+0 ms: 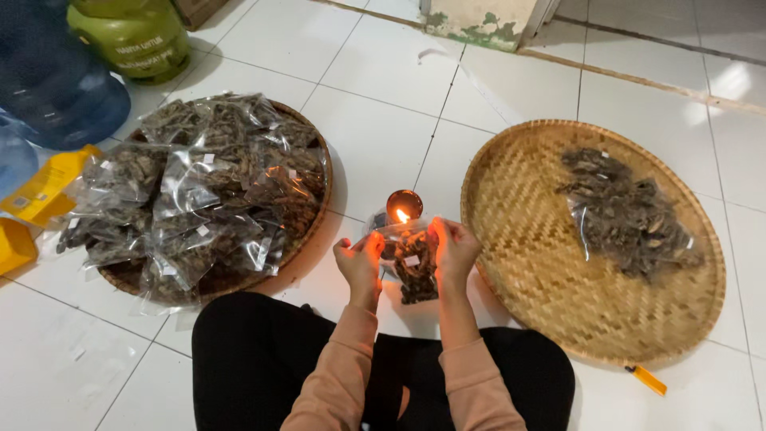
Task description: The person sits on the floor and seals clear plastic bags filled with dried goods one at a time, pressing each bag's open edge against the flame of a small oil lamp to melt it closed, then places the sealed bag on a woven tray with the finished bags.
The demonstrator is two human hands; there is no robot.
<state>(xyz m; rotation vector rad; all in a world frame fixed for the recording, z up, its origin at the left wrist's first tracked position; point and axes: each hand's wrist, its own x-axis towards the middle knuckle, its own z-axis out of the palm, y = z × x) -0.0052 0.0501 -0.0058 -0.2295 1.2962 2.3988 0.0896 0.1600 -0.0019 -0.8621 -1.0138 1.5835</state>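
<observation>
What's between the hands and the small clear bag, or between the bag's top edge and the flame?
Nothing visible. The left hand and right hand already pinch the clear bag by its top corners, and its top edge sits right at the candle flame.

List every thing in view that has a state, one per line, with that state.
Left hand: shut on the small bag, pinching its top edge.
Right hand: shut on the small bag, pinching its top edge.
Small bag: filled with dark pieces, top held near the flame.
Candle: lit.
Left tray: heaped with filled bags.
Right tray: mostly bare, a few filled bags at its far right.
</observation>
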